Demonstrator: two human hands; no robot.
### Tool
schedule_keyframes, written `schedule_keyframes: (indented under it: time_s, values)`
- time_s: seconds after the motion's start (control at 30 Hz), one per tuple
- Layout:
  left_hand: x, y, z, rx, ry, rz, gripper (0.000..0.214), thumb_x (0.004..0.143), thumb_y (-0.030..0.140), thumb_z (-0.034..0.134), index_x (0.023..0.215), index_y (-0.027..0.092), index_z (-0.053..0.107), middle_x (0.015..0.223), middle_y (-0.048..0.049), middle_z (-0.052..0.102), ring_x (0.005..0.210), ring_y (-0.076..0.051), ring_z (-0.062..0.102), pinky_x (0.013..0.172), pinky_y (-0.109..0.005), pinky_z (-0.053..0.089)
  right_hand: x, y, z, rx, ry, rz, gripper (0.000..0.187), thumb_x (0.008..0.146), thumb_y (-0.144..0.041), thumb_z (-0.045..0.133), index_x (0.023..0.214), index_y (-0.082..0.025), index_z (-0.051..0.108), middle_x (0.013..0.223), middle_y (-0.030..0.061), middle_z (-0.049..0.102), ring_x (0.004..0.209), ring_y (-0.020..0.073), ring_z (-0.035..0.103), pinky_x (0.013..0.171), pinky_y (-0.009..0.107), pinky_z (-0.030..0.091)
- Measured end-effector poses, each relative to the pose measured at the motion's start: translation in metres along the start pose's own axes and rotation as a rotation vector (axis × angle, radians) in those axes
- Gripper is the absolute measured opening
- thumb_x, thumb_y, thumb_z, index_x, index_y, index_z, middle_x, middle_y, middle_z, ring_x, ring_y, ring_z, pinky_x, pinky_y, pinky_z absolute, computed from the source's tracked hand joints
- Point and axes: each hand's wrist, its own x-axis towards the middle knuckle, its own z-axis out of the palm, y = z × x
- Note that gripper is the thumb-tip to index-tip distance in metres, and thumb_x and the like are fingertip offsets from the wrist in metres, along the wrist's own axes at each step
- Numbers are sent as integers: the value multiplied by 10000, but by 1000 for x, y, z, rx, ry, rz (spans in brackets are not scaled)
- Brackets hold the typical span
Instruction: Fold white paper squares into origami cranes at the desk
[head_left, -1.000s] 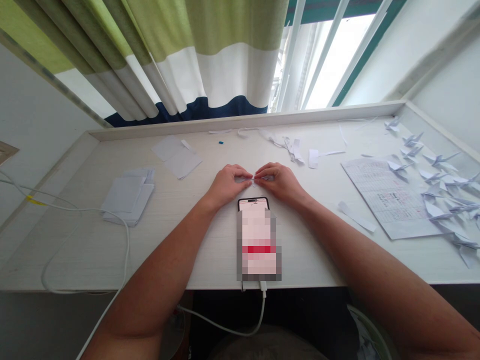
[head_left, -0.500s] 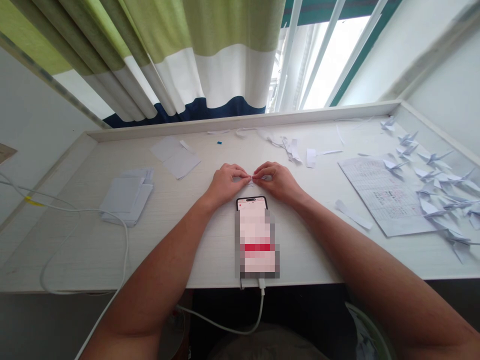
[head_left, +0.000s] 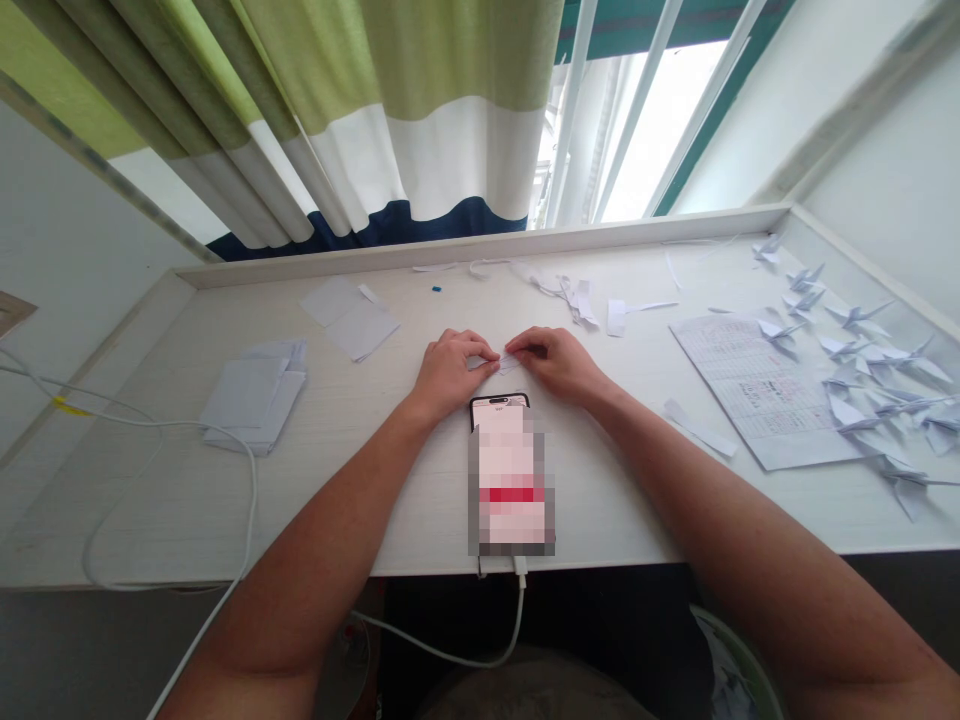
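Observation:
My left hand (head_left: pixel 448 372) and my right hand (head_left: pixel 555 362) rest on the white desk (head_left: pixel 375 450), fingertips meeting over a small folded piece of white paper (head_left: pixel 504 362). Both hands pinch that paper, the left from the left side and the right from the right. Most of the paper is hidden under my fingers. A phone (head_left: pixel 510 470) lies flat just in front of my hands, plugged into a white cable (head_left: pixel 480 655).
A stack of white paper squares (head_left: pixel 251 395) lies at the left, loose sheets (head_left: pixel 352 318) behind it. Paper strips and scraps (head_left: pixel 585 300) sit near the back edge. A printed sheet (head_left: pixel 757 385) and several folded paper cranes (head_left: pixel 862 370) fill the right side. A white cord (head_left: pixel 150 425) loops at the left.
My hands stay pinched on the small paper, shifting only slightly; the view has drifted a little.

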Motion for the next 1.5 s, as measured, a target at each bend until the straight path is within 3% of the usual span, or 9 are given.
schedule_keyframes:
  time_s: [0.13, 0.37, 0.5, 0.63, 0.77, 0.9, 1.0, 1.13, 1.5]
  values:
    - [0, -1, 0, 23, -9, 17, 66, 891, 242, 791, 899, 293, 832, 1088, -20, 809, 1100, -271, 651, 1046, -482, 502, -3, 2, -4, 39, 67, 54, 282, 970, -144, 564, 1047, -196, 831, 1028, 72, 845, 944, 231, 766, 909, 384, 592]
    - [-1, -3, -2, 55, -15, 43, 179, 915, 274, 767, 1083, 274, 827, 1181, -61, 765, 1173, -299, 606, 1098, -504, 489, -8, 7, 1, -86, 78, -64, 286, 947, -107, 563, 1051, -208, 809, 1129, 96, 821, 1093, 269, 728, 1030, 442, 561]
    - [-1, -1, -1, 17, -31, 81, 125, 903, 253, 770, 1023, 245, 804, 1178, -66, 762, 1193, -297, 594, 1111, -492, 487, -9, 6, -1, -104, 109, -53, 256, 940, -123, 573, 1055, -184, 794, 1124, 128, 807, 1108, 289, 710, 1022, 460, 557]
    - [-1, 3, 1, -182, 1, -84, 125, 839, 262, 810, 899, 236, 704, 959, -34, 759, 987, -244, 663, 939, -423, 555, -8, 5, -5, 11, 212, 54, 249, 956, -185, 590, 1123, -190, 773, 1111, 116, 808, 1031, 273, 730, 982, 463, 567]
    - [1, 5, 3, -568, 72, -252, 342, 796, 428, 868, 813, 216, 600, 762, 16, 691, 693, -146, 623, 695, -309, 516, -8, -2, -7, 210, 227, 105, 290, 949, -328, 681, 1181, -171, 754, 1079, 117, 811, 1018, 266, 737, 973, 450, 564]
    - [2, 14, 5, -952, 122, -344, 526, 639, 495, 986, 789, 200, 577, 727, 30, 706, 644, -109, 621, 668, -265, 504, -12, -14, -3, 486, 53, 51, 327, 922, -484, 740, 1037, -181, 784, 1055, 95, 822, 968, 234, 739, 898, 382, 569]
    - [1, 24, 4, -1130, 72, -379, 561, 580, 477, 1028, 778, 186, 591, 744, 10, 741, 652, -117, 661, 678, -268, 528, -14, -21, 2, 602, 97, 14, 392, 854, -577, 810, 872, -189, 760, 896, 53, 794, 817, 192, 700, 782, 332, 547]
    - [-1, 30, 0, -1213, 9, -390, 532, 570, 415, 1049, 744, 165, 613, 772, -31, 770, 726, -159, 731, 736, -292, 568, -15, -22, 5, 671, 158, 33, 401, 791, -573, 880, 826, -192, 761, 833, 36, 767, 760, 170, 670, 748, 319, 525]
    - [-1, 29, -2, -1167, -43, -423, 410, 601, 414, 1024, 798, 136, 796, 785, -57, 793, 735, -165, 728, 737, -301, 572, -15, -30, 2, 781, 115, 114, 465, 724, -620, 911, 729, -184, 749, 690, 25, 719, 677, 163, 661, 744, 331, 564]
